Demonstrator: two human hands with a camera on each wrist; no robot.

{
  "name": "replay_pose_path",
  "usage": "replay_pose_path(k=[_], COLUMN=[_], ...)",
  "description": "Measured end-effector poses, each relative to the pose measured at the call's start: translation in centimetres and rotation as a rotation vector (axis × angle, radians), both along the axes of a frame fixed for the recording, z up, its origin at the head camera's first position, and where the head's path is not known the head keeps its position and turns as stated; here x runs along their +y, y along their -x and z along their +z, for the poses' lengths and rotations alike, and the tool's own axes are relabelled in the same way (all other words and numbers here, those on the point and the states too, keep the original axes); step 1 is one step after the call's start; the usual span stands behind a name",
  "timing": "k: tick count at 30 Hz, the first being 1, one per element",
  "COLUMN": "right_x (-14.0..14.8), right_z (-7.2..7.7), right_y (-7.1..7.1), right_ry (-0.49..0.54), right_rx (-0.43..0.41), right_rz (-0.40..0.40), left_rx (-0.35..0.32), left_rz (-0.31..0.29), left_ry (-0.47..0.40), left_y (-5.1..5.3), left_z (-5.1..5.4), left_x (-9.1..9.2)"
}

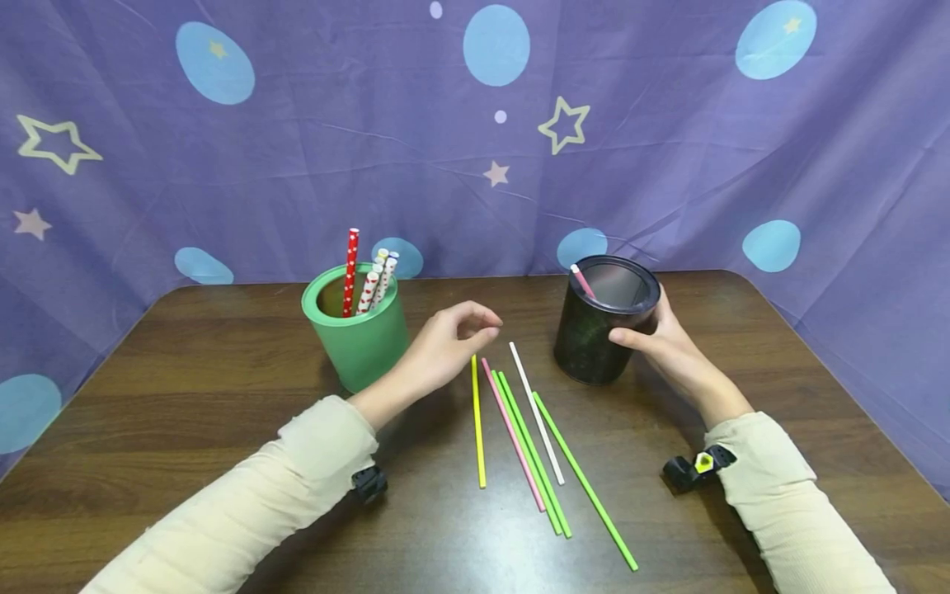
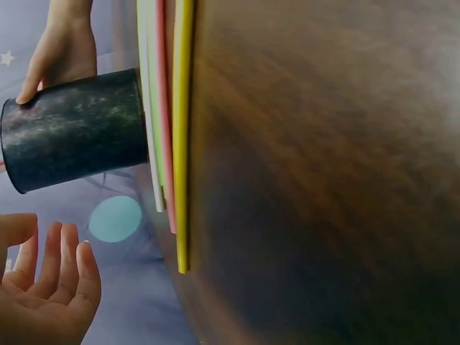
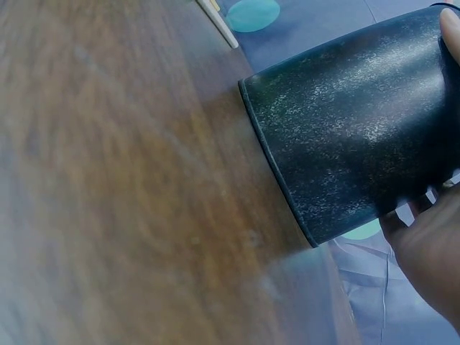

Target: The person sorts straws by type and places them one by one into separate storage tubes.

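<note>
Head view: right grip (image 1: 674, 348) clamped on black can (image 1: 594, 342), far right, pink straw (image 1: 582, 282) inside. Left grip (image 1: 445, 345) apart, empty, beside far ends of loose straws (image 1: 533, 454) on bench (image 1: 416, 528). I'd guess between picks; next calls for a fine pinch.

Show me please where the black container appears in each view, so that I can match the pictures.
Head: black container, right of centre.
Left wrist: black container, upper left, shown sideways.
Right wrist: black container, upper right, cut by the edge.
Shared landmark: the right hand, gripping it.
</note>
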State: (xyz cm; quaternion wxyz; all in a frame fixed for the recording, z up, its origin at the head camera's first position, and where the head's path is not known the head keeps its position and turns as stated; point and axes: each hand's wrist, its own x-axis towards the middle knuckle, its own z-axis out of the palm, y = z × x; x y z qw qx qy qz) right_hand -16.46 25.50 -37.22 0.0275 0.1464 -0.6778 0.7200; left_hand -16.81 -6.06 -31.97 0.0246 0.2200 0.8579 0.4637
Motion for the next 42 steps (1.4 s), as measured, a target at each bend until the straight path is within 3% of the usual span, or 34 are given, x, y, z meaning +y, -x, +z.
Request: replay_pose_path(k=[9, 18, 33, 37, 42], right_x=[0.0, 0.1, -0.3, 0.0, 1.1], right_z=[0.1, 0.0, 0.6, 0.2, -1.6], right_y=[-0.1, -0.1, -0.3, 0.0, 1.2], right_ry=[0.005, 0.003, -0.001, 0.004, 0.006], right_rx=[-0.009, 0.006, -0.02, 0.0, 0.03], right_rz=[0.011, 0.011, -0.008, 0.006, 0.029], left_rx=[-0.062, -0.115, -0.178, -0.158, -0.156], left_rz=[-0.003, -0.022, 0.048, 0.081, 0.099], left_ry=[0.18, 0.259, 0.379, 0.418, 0.433], left_y=[-0.1, 0.7, 1.9, 1.9, 1.8], left_z=[-0.9, -2.0, -2.6, -2.6, -2.5], left_x=[-0.9, -1.6, -1.0, -0.7, -0.6])
